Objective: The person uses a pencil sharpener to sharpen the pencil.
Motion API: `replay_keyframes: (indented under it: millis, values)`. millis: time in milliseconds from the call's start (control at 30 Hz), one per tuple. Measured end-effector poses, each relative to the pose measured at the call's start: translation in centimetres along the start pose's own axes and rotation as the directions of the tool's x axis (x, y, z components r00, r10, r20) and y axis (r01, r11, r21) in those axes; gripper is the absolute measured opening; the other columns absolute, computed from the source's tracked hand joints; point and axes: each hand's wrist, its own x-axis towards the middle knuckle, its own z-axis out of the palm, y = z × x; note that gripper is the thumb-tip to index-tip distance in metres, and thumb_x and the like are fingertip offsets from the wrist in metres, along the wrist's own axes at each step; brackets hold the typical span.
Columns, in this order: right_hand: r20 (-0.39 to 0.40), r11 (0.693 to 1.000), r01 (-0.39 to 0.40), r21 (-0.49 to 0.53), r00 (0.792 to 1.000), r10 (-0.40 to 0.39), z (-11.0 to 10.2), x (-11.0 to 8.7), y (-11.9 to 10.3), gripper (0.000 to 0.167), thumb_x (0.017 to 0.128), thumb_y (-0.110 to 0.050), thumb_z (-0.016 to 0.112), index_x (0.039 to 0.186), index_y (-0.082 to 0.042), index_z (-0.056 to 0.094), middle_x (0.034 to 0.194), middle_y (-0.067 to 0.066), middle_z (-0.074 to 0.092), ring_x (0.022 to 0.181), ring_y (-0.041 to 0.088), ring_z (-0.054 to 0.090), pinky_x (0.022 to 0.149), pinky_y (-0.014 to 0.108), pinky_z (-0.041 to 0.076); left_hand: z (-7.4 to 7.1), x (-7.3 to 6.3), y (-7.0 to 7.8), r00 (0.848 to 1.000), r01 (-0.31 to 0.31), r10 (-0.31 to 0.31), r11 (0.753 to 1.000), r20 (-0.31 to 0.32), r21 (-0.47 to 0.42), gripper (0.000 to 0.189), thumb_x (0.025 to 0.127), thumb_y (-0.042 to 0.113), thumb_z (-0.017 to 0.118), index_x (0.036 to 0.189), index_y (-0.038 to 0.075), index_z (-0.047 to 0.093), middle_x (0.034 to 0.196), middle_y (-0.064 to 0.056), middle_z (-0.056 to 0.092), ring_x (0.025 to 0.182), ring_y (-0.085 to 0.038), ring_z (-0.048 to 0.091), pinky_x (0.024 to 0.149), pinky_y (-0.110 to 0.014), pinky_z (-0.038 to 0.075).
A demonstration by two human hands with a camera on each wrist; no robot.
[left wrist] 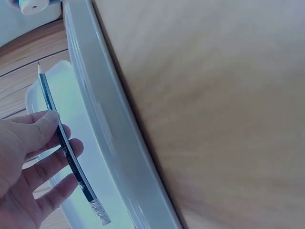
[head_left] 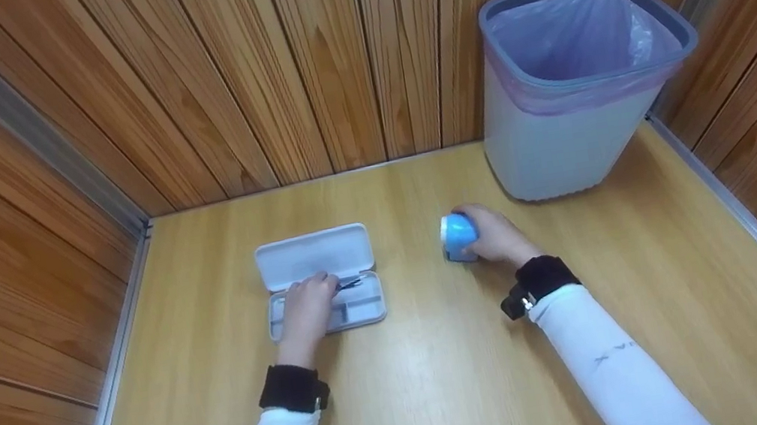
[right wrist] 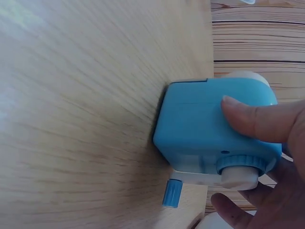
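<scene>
My left hand (head_left: 307,306) is over an open pale grey pencil case (head_left: 367,311), its lid (head_left: 313,253) tipped back. Between thumb and fingers it pinches a dark striped pencil (left wrist: 71,160), whose sharpened point faces up and whose eraser end faces down in the left wrist view. To the right, my right hand (head_left: 496,233) grips a blue crank pencil sharpener (right wrist: 195,124) standing on the table, thumb across its near side. The sharpener's crank handle (right wrist: 172,193) shows low in the right wrist view. Part of the case is hidden under my left hand.
A tall white bin (head_left: 558,146) with a grey rim and pinkish liner stands at the back right, behind the sharpener. Wood-panelled walls (head_left: 324,61) enclose the wooden table (head_left: 420,381) at the back and both sides.
</scene>
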Motion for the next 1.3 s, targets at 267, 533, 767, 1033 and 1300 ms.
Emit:
replay_keyframes:
  millis: [267, 533, 767, 1033, 1300]
  values:
    - [0.044, 0.999, 0.034, 0.013, 0.998, -0.035, 0.0, -1.3, -0.3, 0.070, 0.083, 0.000, 0.074, 0.144, -0.013, 0.043, 0.145, 0.015, 0.044, 0.134, 0.039, 0.039, 0.109, 0.060, 0.029, 0.6, 0.4, 2.0, 0.993, -0.089, 0.088, 0.996, -0.074, -0.001, 0.006, 0.092, 0.006, 0.065, 0.092, 0.006, 0.071, 0.083, -0.008, 0.069, 0.075, -0.025, 0.064, 0.066, -0.040, 0.050]
    - [0.077, 0.999, 0.038, 0.039, 0.996, -0.041, 0.7, -2.2, -0.9, 0.067, 0.084, -0.001, 0.074, 0.143, -0.018, 0.046, 0.144, 0.012, 0.045, 0.133, 0.039, 0.039, 0.108, 0.061, 0.029, 1.1, 0.7, 3.8, 0.979, -0.179, 0.177, 0.984, -0.102, -0.009, 0.010, 0.090, 0.004, 0.067, 0.098, 0.007, 0.071, 0.088, -0.007, 0.069, 0.081, -0.025, 0.065, 0.069, -0.039, 0.051]
    - [0.097, 0.997, 0.055, 0.052, 0.994, -0.060, 1.4, -2.5, -1.1, 0.066, 0.083, -0.001, 0.075, 0.141, -0.019, 0.048, 0.142, 0.010, 0.047, 0.131, 0.037, 0.041, 0.107, 0.062, 0.030, 0.9, 0.8, 5.0, 0.972, -0.208, 0.207, 0.978, -0.115, 0.004, 0.015, 0.087, 0.000, 0.069, 0.100, 0.007, 0.072, 0.093, -0.007, 0.069, 0.084, -0.025, 0.065, 0.074, -0.040, 0.052]
    - [0.145, 0.995, 0.085, 0.041, 0.985, -0.091, 1.6, -2.9, -1.5, 0.067, 0.081, 0.001, 0.077, 0.138, -0.021, 0.051, 0.140, 0.009, 0.050, 0.128, 0.036, 0.044, 0.105, 0.063, 0.033, 1.1, 1.1, 6.3, 0.956, -0.249, 0.251, 0.968, -0.155, 0.029, 0.017, 0.082, -0.002, 0.072, 0.096, 0.008, 0.072, 0.088, -0.004, 0.068, 0.081, -0.023, 0.064, 0.074, -0.038, 0.050]
    - [0.154, 0.992, 0.123, 0.023, 0.980, -0.125, 1.7, -3.2, -1.8, 0.066, 0.079, 0.001, 0.079, 0.136, -0.019, 0.052, 0.137, 0.009, 0.052, 0.125, 0.035, 0.047, 0.104, 0.062, 0.035, 1.5, 1.3, 6.9, 0.954, -0.254, 0.258, 0.966, -0.150, 0.040, 0.013, 0.085, 0.001, 0.071, 0.095, 0.009, 0.072, 0.088, -0.004, 0.068, 0.082, -0.022, 0.064, 0.073, -0.036, 0.048]
